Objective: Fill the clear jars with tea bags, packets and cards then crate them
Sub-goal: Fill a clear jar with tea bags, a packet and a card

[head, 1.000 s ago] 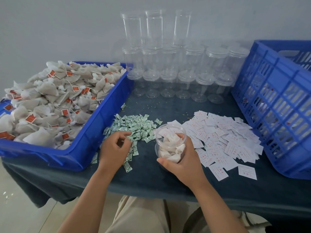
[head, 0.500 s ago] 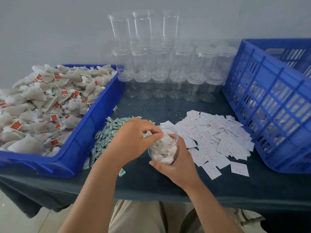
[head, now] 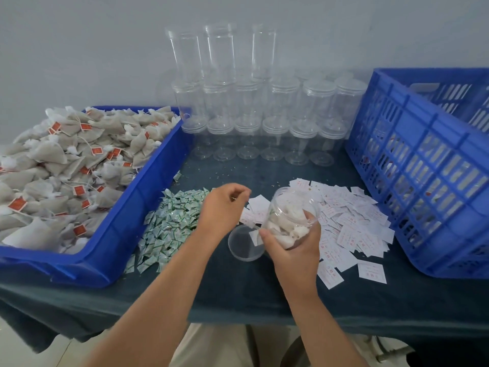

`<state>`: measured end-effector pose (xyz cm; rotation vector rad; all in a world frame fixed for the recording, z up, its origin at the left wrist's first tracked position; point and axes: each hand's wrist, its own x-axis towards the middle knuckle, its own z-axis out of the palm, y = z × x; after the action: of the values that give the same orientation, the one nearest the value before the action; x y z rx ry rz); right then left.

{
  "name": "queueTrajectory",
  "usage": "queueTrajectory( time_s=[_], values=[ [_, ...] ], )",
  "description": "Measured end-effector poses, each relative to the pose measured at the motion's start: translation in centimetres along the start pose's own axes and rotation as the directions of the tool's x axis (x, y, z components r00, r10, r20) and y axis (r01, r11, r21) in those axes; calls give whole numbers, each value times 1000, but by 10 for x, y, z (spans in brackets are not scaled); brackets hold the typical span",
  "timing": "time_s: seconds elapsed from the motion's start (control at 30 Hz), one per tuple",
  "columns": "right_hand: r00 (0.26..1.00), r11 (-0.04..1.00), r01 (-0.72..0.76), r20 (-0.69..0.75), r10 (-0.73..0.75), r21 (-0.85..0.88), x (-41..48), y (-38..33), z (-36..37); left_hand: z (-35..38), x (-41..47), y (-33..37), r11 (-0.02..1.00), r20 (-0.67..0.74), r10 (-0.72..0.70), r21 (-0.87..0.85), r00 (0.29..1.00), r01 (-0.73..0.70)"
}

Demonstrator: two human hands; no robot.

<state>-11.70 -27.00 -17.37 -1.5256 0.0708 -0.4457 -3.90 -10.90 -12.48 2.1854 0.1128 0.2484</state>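
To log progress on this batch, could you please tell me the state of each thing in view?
Jar: lidless, tilted, part-filled with tea bags, gripped by right hand.
Lid: off, lying on the table.
Left hand: loosely curled, holding nothing visible.
Stacked jars: empty.
Tray: heaped with tea bags.
Crate: contents unclear.

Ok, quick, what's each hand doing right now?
Left hand: fingers loosely curled, nothing visible in it.
Right hand: grips the tilted, filled jar.
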Motion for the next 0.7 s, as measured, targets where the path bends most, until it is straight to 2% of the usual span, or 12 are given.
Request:
queueTrajectory(
  time_s=[0.07,0.17,0.23,0.33,0.47,0.7],
  values=[
    [998,1000,-2,-63,3,6,3,-1,0,15,19,-5,972,77,29,231,997,-46],
    [998,1000,-23,-63,23,3,5,0,0,36,37,-9,886,157,-11,460,988,-63],
    [999,999,-35,-41,35,-1,5,1,0,45,44,-12,837,186,-63,545,980,-50],
    [999,999,-35,-2,35,2,4,3,1,50,49,-15,878,136,-88,478,987,12],
    [999,999,-27,18,27,-36,6,4,1,50,46,-13,923,87,-28,385,996,-7],
    [999,996,-8,49,12,-89,6,3,2,27,43,-11,974,92,-61,225,994,39]
  ],
)
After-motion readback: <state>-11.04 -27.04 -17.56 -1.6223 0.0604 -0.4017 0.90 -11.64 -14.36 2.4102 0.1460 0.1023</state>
